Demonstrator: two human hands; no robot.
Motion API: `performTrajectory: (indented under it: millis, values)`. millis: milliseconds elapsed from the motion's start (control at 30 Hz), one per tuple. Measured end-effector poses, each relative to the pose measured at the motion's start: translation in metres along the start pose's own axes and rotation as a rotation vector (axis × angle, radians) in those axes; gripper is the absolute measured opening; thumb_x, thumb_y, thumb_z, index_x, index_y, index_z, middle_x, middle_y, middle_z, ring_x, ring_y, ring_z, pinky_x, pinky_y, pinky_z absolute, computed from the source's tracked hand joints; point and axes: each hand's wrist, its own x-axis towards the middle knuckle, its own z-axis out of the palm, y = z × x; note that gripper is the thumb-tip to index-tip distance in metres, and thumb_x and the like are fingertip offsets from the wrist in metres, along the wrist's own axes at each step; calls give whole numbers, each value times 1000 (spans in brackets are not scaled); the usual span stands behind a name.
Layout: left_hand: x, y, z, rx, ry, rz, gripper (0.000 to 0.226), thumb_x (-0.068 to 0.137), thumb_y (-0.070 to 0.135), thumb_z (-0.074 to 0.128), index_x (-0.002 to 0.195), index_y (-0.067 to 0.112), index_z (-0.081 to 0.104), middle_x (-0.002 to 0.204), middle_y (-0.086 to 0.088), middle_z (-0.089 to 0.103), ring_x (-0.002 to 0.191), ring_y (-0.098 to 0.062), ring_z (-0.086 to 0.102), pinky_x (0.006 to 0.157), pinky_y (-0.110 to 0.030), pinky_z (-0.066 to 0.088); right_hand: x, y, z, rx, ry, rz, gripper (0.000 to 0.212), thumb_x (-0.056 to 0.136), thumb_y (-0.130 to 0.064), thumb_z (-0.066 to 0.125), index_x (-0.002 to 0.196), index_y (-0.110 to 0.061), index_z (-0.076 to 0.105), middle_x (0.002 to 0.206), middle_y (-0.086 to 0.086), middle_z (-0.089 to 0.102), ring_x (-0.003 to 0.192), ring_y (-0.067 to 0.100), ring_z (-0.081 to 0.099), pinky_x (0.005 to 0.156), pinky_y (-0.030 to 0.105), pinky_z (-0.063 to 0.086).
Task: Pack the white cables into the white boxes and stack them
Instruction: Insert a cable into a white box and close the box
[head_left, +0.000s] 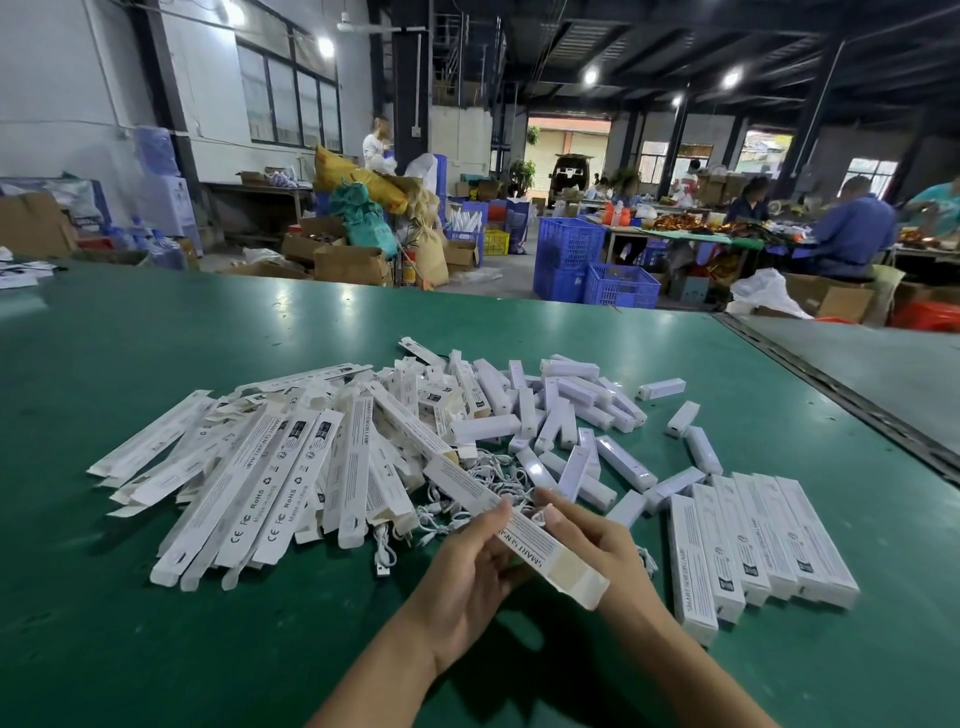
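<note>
A long white box (467, 486) lies slanted across both my hands just above the green table (156, 364), its near end flap open. My left hand (470, 577) grips the box from below and the left. My right hand (592, 540) holds its right side, thumb near a small white cable loop at the box edge. Behind the box lies a tangle of white cables (441, 512). Several flat empty boxes (260, 483) are heaped to the left. A row of packed boxes (753, 545) lies side by side on the right.
Several short white lamp bars (571, 415) are scattered behind the cables. A dark seam (857, 405) runs along the table's right side. Beyond the table stand blue crates (597, 270), cardboard boxes, sacks, and people seated at far tables.
</note>
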Motion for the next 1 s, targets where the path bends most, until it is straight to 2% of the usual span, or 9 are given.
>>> performTrajectory:
  millis: [100,200,267,367,433,533,733,867,1000]
  values:
    - [0,0,1,35,-23,-11,52,78,49,77,114,12,73,113,-17,68,105,-25,64,103,-44,44,0,-4,-1,61,-42,28,49,76,-44,71,123,-29,65,107,-1,75,98,18,72,73,19,53]
    - [0,1,0,53,-9,-18,45,80,48,72,110,15,76,107,-13,71,96,-20,68,85,-34,52,2,0,0,10,32,-17,50,81,-33,72,129,-24,61,93,-5,76,86,12,73,69,17,52]
    - [2,0,-1,51,-6,-27,37,88,44,66,109,15,77,108,-13,72,95,-19,69,82,-33,54,5,3,-2,2,99,-72,45,88,-21,69,132,-21,58,80,-9,74,79,7,70,67,14,50]
    - [4,-2,-2,11,83,-32,28,84,39,67,93,15,79,105,-17,73,87,-21,69,73,-34,53,5,3,-7,8,130,-157,39,96,-13,60,129,-32,57,88,-3,75,92,15,72,79,21,55]
    - [6,-1,-2,-12,133,-17,24,79,37,69,82,15,79,98,-17,75,78,-21,71,63,-31,53,5,3,-10,-7,156,-200,38,97,-12,57,120,-43,61,87,1,74,92,16,73,85,22,55]
    - [7,3,-3,-50,236,16,26,76,38,68,84,13,74,88,-15,74,68,-21,70,58,-32,50,6,3,-14,-115,205,-229,35,97,-18,58,115,-48,64,69,-3,60,70,7,63,71,18,51]
    - [6,7,-6,-122,345,50,36,72,38,68,97,12,66,75,-8,72,58,-15,65,57,-31,43,7,2,-12,-55,238,-153,24,103,-19,45,107,-24,69,58,-3,38,49,17,40,44,25,38]
    - [5,7,-5,-118,350,43,33,73,38,68,93,12,66,71,-6,71,57,-15,64,54,-29,45,7,0,-13,-114,318,-158,30,97,-39,54,81,-23,74,54,4,32,49,16,32,45,28,30]
    - [5,7,-5,-123,351,35,34,73,39,68,96,13,66,73,-6,71,57,-15,64,53,-28,47,7,2,-15,-117,353,-124,13,92,-20,63,103,-26,68,52,-11,50,44,10,43,51,32,40]
